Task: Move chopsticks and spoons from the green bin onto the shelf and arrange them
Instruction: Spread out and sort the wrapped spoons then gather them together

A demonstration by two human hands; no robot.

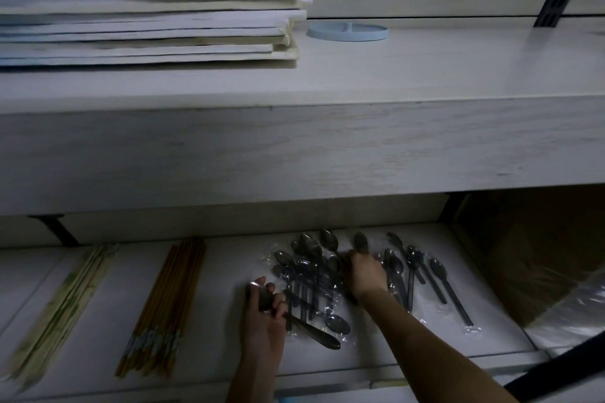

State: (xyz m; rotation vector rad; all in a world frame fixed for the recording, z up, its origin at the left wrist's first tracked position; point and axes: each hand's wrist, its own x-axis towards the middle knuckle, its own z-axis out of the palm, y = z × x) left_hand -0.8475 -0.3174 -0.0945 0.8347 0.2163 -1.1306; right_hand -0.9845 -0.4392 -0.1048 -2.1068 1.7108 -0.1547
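Centrally, on the lower shelf [229,366]: dark metal spoons [314,271], each in clear crinkled wrap, heaped loosely, some fanned to the right. Left hand [265,314] curled around one long-handled spoon [311,330]. Right hand [365,275] lies palm-down on the heap, fingers closed over a spoon bowl. Leftward: brown chopsticks [167,307] bundled; paper-sleeved chopsticks [62,311] beside them. Upper shelf: stacked papers [147,20], pale blue lid [347,31].
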